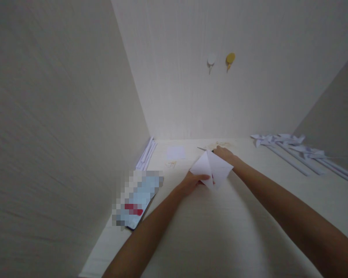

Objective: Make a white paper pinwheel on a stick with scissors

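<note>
At the far left, white paper sticks (146, 154) lean against the wall, and a blurred-out package (137, 199) lies on the table (220, 239); no writing on it can be read. A small white paper square (175, 152) lies behind it. The left hand (191, 182) pinches the near corner of a folded white paper (211, 168) mid-table. The right hand (224, 153) touches its far edge; its finger grip cannot be told. Paper pinwheels (290, 144) lie at right.
</note>
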Demonstrator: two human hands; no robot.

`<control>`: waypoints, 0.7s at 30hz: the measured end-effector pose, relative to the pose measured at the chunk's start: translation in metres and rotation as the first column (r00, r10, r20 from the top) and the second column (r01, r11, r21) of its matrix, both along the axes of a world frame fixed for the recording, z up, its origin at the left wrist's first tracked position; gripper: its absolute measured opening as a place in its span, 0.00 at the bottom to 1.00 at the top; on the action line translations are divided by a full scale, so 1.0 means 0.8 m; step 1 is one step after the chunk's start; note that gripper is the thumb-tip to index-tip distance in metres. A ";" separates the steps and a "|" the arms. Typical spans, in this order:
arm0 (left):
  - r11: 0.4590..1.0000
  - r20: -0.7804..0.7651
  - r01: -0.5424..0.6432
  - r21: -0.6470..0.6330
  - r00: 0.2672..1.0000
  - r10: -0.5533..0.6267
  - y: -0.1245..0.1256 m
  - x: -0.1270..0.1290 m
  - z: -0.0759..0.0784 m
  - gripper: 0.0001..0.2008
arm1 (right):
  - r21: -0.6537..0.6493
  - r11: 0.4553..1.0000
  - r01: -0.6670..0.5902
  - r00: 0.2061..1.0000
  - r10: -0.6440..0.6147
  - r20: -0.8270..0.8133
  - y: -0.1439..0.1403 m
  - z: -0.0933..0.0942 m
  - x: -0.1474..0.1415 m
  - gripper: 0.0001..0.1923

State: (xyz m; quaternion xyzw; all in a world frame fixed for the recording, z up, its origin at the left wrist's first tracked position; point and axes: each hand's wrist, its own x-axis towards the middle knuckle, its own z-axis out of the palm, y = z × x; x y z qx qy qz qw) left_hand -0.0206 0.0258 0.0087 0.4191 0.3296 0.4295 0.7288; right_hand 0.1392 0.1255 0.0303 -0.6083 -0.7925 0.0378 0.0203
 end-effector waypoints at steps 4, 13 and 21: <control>0.996 0.001 -0.087 0.002 0.996 0.087 0.004 0.001 -0.002 0.11 | 0.061 0.995 0.083 0.960 -0.063 -0.274 -0.015 0.002 0.017 0.10; 0.925 -0.106 -0.381 0.006 0.919 0.379 0.018 0.007 -0.006 0.05 | -0.243 0.959 -0.147 0.010 -0.245 -0.970 -0.117 -0.035 0.021 0.22; 0.922 -0.379 -0.315 0.223 0.844 0.380 -0.006 0.013 -0.005 0.07 | -0.211 0.974 -0.086 0.021 -0.210 -0.977 -0.125 -0.051 -0.001 0.18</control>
